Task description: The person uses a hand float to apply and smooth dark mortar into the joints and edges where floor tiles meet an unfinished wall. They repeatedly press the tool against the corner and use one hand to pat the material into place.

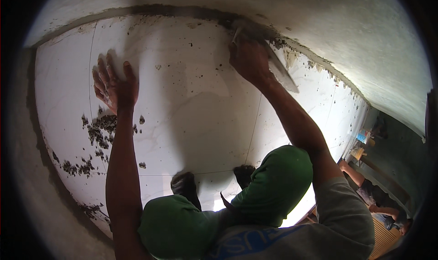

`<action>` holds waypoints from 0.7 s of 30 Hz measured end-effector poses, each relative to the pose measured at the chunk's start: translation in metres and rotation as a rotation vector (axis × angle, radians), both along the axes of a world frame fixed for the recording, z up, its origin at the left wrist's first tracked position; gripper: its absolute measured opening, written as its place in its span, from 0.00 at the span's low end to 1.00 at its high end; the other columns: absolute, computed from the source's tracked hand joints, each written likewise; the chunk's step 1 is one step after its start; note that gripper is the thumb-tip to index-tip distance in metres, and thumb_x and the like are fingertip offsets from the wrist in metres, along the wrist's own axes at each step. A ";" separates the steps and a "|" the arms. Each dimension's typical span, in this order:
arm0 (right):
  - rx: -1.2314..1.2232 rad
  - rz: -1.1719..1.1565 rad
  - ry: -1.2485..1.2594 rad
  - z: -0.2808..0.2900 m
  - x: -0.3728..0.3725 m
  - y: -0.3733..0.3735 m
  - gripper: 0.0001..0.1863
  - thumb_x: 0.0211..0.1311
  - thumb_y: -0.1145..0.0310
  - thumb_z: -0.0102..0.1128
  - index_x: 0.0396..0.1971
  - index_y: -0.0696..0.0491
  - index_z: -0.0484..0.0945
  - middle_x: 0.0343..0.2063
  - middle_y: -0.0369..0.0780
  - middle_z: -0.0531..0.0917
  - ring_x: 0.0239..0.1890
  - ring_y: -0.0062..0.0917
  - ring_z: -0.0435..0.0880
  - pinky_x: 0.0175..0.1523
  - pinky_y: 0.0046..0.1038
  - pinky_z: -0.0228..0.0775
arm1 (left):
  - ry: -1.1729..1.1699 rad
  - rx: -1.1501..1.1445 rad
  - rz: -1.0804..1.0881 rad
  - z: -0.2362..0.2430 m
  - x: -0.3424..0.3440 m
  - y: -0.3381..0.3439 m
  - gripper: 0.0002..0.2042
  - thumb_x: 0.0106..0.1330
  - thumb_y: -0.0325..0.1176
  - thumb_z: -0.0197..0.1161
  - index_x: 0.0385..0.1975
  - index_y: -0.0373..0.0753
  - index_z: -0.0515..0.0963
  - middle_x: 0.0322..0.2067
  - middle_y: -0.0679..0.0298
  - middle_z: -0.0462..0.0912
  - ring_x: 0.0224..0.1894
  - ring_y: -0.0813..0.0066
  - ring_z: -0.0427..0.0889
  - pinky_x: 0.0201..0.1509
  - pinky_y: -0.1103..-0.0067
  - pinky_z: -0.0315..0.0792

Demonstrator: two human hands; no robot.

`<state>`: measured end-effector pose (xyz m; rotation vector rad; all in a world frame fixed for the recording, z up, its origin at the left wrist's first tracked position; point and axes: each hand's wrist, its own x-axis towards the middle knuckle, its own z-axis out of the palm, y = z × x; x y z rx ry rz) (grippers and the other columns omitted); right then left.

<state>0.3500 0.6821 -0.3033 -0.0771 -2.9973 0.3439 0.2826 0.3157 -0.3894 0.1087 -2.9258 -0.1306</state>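
My left hand (116, 84) lies flat on the white tiled floor (205, 127), fingers spread, with nothing in it. My right hand (250, 57) is closed round the handle of a trowel, mostly hidden by my fingers. Its flat pale blade (283, 70) sticks out to the right, close to the seam between tiles and wall. Dark wet mortar (212, 14) runs along that seam. Clumps of mortar (101, 128) are scattered on the tiles just below my left hand.
A bare plastered wall (328, 22) curves along the far and right sides. More mortar crumbs (78, 168) lie at the left. My knees in green cloth (278, 182) are bent below. At the lower right, another person (381, 198) sits near a small bucket (363, 136).
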 end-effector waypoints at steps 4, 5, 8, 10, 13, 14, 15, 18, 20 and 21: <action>0.083 -0.057 -0.121 0.021 0.004 0.029 0.13 0.71 0.64 0.65 0.44 0.59 0.83 0.27 0.53 0.87 0.33 0.53 0.89 0.42 0.49 0.82 | -0.020 -0.015 0.023 -0.002 0.003 -0.004 0.35 0.76 0.62 0.51 0.81 0.59 0.62 0.82 0.69 0.57 0.83 0.60 0.53 0.84 0.55 0.46; 0.032 0.075 0.016 0.030 0.005 0.044 0.11 0.69 0.66 0.66 0.43 0.59 0.83 0.28 0.51 0.87 0.34 0.51 0.88 0.43 0.48 0.81 | -0.021 -0.008 0.022 -0.002 0.003 -0.002 0.35 0.76 0.62 0.51 0.81 0.59 0.62 0.82 0.69 0.57 0.83 0.60 0.53 0.84 0.55 0.46; -0.067 0.286 0.112 0.028 0.016 0.068 0.10 0.66 0.68 0.68 0.41 0.58 0.83 0.30 0.49 0.86 0.36 0.48 0.87 0.44 0.46 0.80 | -0.013 -0.016 0.013 0.001 0.000 0.003 0.35 0.76 0.62 0.51 0.81 0.59 0.62 0.82 0.69 0.57 0.83 0.59 0.53 0.84 0.55 0.46; -0.126 0.366 0.073 0.021 0.018 0.072 0.10 0.64 0.69 0.70 0.40 0.58 0.83 0.31 0.48 0.85 0.36 0.48 0.86 0.44 0.45 0.79 | -0.023 -0.020 0.005 0.002 0.001 0.002 0.35 0.76 0.61 0.53 0.80 0.57 0.64 0.82 0.67 0.58 0.83 0.56 0.54 0.85 0.57 0.46; -0.066 0.360 0.076 0.007 0.002 0.057 0.10 0.62 0.68 0.71 0.39 0.57 0.82 0.31 0.48 0.85 0.35 0.49 0.85 0.43 0.47 0.78 | -0.021 -0.020 0.008 0.002 0.000 0.001 0.35 0.76 0.60 0.53 0.81 0.57 0.63 0.82 0.67 0.58 0.82 0.56 0.55 0.84 0.56 0.47; -0.048 0.338 0.101 0.006 -0.008 0.050 0.10 0.62 0.69 0.71 0.39 0.57 0.82 0.31 0.48 0.85 0.35 0.49 0.86 0.43 0.47 0.79 | -0.023 -0.027 0.004 0.001 0.000 0.001 0.35 0.76 0.60 0.53 0.81 0.57 0.63 0.82 0.67 0.58 0.82 0.56 0.55 0.84 0.56 0.47; -0.029 0.316 0.126 0.003 -0.016 0.049 0.10 0.62 0.69 0.71 0.40 0.57 0.82 0.31 0.48 0.85 0.35 0.49 0.86 0.44 0.47 0.79 | -0.015 -0.028 -0.002 0.000 0.000 0.000 0.35 0.76 0.60 0.53 0.81 0.57 0.63 0.82 0.67 0.58 0.82 0.56 0.55 0.84 0.55 0.47; -0.055 0.355 0.135 -0.004 -0.023 0.071 0.10 0.63 0.69 0.70 0.41 0.57 0.82 0.35 0.49 0.87 0.37 0.48 0.86 0.44 0.49 0.79 | -0.010 -0.020 -0.013 -0.001 0.004 -0.002 0.35 0.76 0.60 0.53 0.81 0.57 0.62 0.82 0.67 0.58 0.82 0.56 0.55 0.84 0.55 0.47; -0.075 0.286 0.096 0.003 -0.007 0.085 0.11 0.62 0.69 0.70 0.42 0.57 0.82 0.36 0.49 0.87 0.39 0.48 0.86 0.45 0.48 0.79 | 0.002 -0.002 -0.004 0.000 0.001 -0.001 0.35 0.76 0.60 0.53 0.81 0.57 0.62 0.82 0.67 0.59 0.82 0.56 0.55 0.84 0.55 0.47; -0.095 0.209 0.054 0.005 -0.001 0.090 0.13 0.61 0.69 0.71 0.42 0.57 0.82 0.38 0.49 0.87 0.41 0.48 0.87 0.46 0.48 0.80 | -0.005 -0.010 -0.007 0.000 0.000 0.001 0.35 0.77 0.62 0.52 0.81 0.58 0.61 0.82 0.68 0.58 0.83 0.58 0.54 0.84 0.55 0.46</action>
